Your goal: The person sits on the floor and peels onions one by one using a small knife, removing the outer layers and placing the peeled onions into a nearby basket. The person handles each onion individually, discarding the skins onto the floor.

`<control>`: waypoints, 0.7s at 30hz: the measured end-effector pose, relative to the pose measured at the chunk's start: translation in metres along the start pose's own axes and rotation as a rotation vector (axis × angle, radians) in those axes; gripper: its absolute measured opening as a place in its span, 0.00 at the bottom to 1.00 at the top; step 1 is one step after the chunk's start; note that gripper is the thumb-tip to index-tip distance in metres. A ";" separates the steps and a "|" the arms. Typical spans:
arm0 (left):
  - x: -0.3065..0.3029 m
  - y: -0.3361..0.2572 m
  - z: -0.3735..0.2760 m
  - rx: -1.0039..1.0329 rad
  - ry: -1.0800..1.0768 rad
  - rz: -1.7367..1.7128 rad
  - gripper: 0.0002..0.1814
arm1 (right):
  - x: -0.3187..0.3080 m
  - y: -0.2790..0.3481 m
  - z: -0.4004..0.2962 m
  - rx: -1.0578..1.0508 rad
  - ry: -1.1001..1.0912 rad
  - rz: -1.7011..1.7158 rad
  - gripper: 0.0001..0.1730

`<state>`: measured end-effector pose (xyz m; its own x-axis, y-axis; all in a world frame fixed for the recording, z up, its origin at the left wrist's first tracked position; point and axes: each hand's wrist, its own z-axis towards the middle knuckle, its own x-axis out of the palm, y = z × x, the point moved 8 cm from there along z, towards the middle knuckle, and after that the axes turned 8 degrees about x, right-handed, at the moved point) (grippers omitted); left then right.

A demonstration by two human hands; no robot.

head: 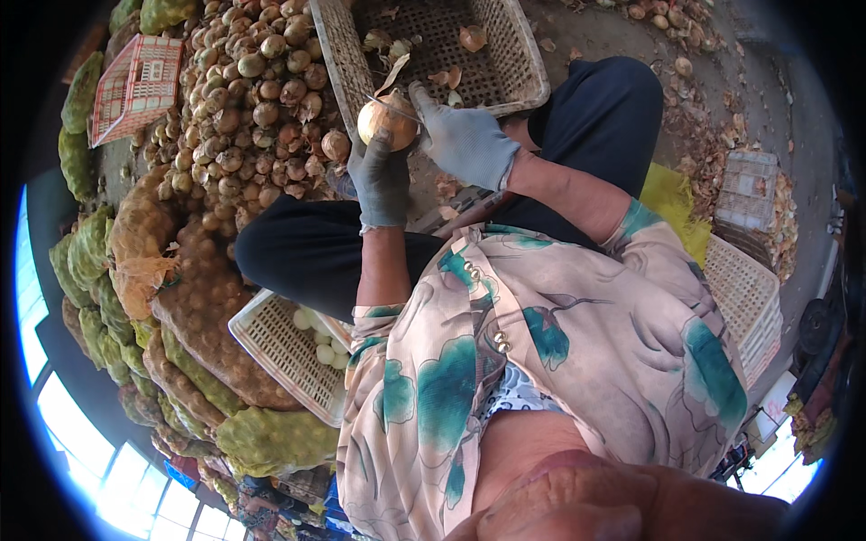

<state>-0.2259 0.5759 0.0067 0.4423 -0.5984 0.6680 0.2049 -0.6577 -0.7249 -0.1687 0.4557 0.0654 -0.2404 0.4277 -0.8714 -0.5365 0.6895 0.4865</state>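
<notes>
My left hand (381, 179), in a grey knit glove, grips a yellow-brown onion (387, 124) from below, over the near edge of a plastic crate (536, 89). A strip of dry skin (393, 74) stands up from the onion's top. My right hand (470, 143), gloved alike, holds a thin-bladed knife (396, 109); its blade lies across the upper part of the onion. The knife's handle is hidden in the glove. Inside the crate lie loose onion skins (446, 77) and a brown onion piece (473, 38), perhaps only skin.
A large heap of unpeeled onions (264, 111) spreads at the left. Beyond it stands a red-and-white crate (139, 84). Filled mesh sacks (210, 324) line the left side. Peeled onions (325, 351) lie in a white crate (291, 358) by my left leg. Stacked crates (744, 291) stand at my right.
</notes>
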 end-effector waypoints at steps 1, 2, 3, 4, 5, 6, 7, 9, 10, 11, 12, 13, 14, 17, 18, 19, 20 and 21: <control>0.000 -0.001 0.000 0.009 0.006 0.030 0.32 | 0.002 -0.002 0.003 0.001 0.007 -0.010 0.36; 0.001 -0.001 0.000 0.017 0.012 0.059 0.31 | 0.003 -0.003 0.004 0.001 0.013 -0.020 0.36; 0.002 -0.003 -0.001 0.026 0.015 0.089 0.30 | 0.005 -0.002 0.008 0.028 0.074 -0.043 0.37; 0.000 -0.003 0.000 0.030 0.005 0.092 0.30 | 0.004 0.000 0.014 0.055 0.135 -0.066 0.39; -0.002 -0.003 0.003 0.034 -0.007 0.095 0.29 | 0.005 0.000 0.017 0.082 0.197 -0.088 0.40; -0.003 -0.004 0.005 0.039 -0.014 0.099 0.28 | 0.006 -0.002 0.015 0.082 0.175 -0.092 0.40; -0.003 -0.004 0.005 0.031 -0.018 0.085 0.28 | 0.011 -0.008 0.011 0.082 0.154 -0.095 0.41; -0.004 -0.003 0.002 0.016 -0.030 0.056 0.28 | 0.013 -0.013 0.004 0.066 0.124 -0.098 0.39; -0.004 -0.001 0.001 0.004 -0.031 0.064 0.29 | 0.013 -0.013 0.000 0.051 0.115 -0.098 0.38; -0.002 -0.003 0.002 0.036 -0.007 0.146 0.29 | 0.012 -0.013 -0.001 0.036 0.106 -0.097 0.37; 0.002 -0.005 0.001 0.060 0.018 0.228 0.30 | 0.011 -0.015 0.003 0.057 0.116 -0.078 0.38; 0.007 -0.008 0.000 0.085 0.044 0.310 0.30 | 0.010 -0.017 0.011 0.078 0.126 -0.058 0.40; 0.009 -0.008 0.002 0.065 0.025 0.267 0.32 | 0.010 -0.018 0.016 0.100 0.136 -0.039 0.41; 0.009 -0.016 0.008 0.075 0.020 0.236 0.31 | 0.010 -0.010 0.020 0.051 0.165 -0.068 0.42; 0.008 -0.014 0.007 0.052 0.011 0.151 0.31 | 0.005 -0.007 0.015 -0.006 0.069 -0.073 0.38; 0.006 -0.011 0.005 0.028 0.002 0.065 0.31 | 0.006 -0.012 0.010 0.008 0.079 -0.088 0.38; 0.005 -0.008 0.005 0.004 -0.006 -0.020 0.31 | 0.007 -0.016 0.005 0.023 0.089 -0.104 0.38; 0.006 -0.008 0.005 0.001 0.017 0.017 0.31 | 0.009 -0.018 0.000 0.038 0.104 -0.117 0.38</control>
<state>-0.2201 0.5794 0.0156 0.4306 -0.6174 0.6584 0.1979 -0.6471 -0.7362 -0.1608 0.4473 0.0490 -0.2615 0.2813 -0.9233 -0.5354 0.7537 0.3812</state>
